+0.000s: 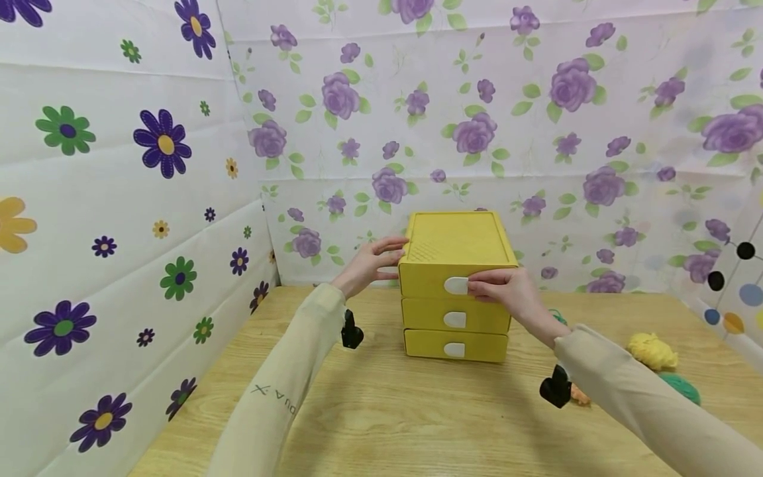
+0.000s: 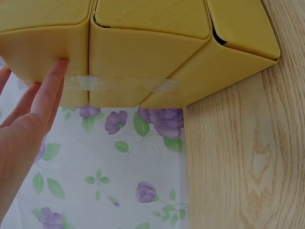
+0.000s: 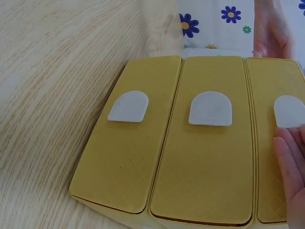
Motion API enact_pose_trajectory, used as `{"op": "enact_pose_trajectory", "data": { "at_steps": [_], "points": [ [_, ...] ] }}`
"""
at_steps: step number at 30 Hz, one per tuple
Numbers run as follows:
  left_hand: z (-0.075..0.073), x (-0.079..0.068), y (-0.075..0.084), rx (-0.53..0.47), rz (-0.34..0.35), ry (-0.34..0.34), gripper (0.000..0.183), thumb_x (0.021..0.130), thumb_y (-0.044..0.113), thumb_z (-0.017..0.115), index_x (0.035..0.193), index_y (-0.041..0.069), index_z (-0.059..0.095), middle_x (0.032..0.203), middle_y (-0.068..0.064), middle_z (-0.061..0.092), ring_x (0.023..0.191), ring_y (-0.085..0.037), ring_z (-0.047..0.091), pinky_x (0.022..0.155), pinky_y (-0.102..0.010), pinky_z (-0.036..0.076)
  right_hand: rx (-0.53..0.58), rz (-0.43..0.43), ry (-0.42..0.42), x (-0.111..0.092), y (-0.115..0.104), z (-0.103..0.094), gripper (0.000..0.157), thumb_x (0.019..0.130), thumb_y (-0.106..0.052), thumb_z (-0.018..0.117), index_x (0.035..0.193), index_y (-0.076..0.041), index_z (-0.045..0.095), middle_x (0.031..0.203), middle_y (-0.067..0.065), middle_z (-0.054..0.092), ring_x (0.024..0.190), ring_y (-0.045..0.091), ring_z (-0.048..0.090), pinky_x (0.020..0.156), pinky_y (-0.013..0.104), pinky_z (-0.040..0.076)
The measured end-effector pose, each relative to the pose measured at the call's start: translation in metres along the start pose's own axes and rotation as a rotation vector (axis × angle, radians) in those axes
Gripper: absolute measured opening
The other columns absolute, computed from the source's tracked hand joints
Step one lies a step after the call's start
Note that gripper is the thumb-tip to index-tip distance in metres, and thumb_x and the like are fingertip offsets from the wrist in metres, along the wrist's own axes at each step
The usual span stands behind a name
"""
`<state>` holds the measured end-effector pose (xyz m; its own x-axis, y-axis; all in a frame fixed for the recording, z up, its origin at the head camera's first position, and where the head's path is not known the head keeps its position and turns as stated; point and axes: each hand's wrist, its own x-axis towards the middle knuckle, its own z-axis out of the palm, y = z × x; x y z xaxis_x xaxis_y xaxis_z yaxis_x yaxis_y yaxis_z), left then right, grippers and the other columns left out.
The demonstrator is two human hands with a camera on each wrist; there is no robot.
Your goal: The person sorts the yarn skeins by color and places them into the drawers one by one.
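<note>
A yellow three-drawer box (image 1: 459,235) stands on the wooden table, its drawer fronts facing me and all three drawers closed. Each front carries a white rounded tab handle. At the top drawer, my right hand (image 1: 514,293) pinches the edge of the white handle (image 1: 456,285) with thumb and fingers. The lower two handles (image 3: 210,109) show untouched in the right wrist view. On the box's left side, my left hand (image 1: 372,264) rests with extended fingers near the upper edge. Clear tape (image 2: 126,84) runs across that side wall in the left wrist view.
To the right on the table (image 1: 369,417) lie a yellow yarn ball (image 1: 652,351) and a green one (image 1: 681,387). An orange piece (image 1: 579,396) and a teal strand (image 1: 558,317) are partly hidden by my right forearm. Flowered sheets (image 1: 381,146) hang behind and at left.
</note>
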<state>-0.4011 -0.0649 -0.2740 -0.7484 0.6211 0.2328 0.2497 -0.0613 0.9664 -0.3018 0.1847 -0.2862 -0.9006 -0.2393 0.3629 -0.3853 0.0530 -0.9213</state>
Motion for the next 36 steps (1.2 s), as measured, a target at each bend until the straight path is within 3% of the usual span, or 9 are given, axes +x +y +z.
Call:
{"op": "enact_pose_trajectory", "data": {
  "at_steps": [14,36],
  "points": [
    [-0.001,0.001,-0.002,-0.041,-0.03,0.026,0.04,0.073,0.017,0.045,0.111,0.011,0.033,0.109,-0.003,0.031,0.09,-0.018,0.037,0.065,-0.038,0.033,-0.068,0.032,0.011,-0.005,-0.005,0.004,0.023,0.068,-0.006,0.05,0.086,0.008,0.051,0.081,0.022,0.049,0.072,0.028,0.047,0.059,0.034,0.037],
    [0.001,0.0,-0.001,-0.031,-0.024,0.04,0.038,0.074,0.017,0.043,0.111,0.012,0.034,0.108,-0.002,0.032,0.089,-0.018,0.039,0.065,-0.037,0.034,-0.056,-0.016,-0.068,-0.02,-0.01,0.006,0.021,0.068,-0.002,0.049,0.085,0.011,0.051,0.079,0.024,0.049,0.07,0.029,0.047,0.056,0.031,0.038]
  ]
}}
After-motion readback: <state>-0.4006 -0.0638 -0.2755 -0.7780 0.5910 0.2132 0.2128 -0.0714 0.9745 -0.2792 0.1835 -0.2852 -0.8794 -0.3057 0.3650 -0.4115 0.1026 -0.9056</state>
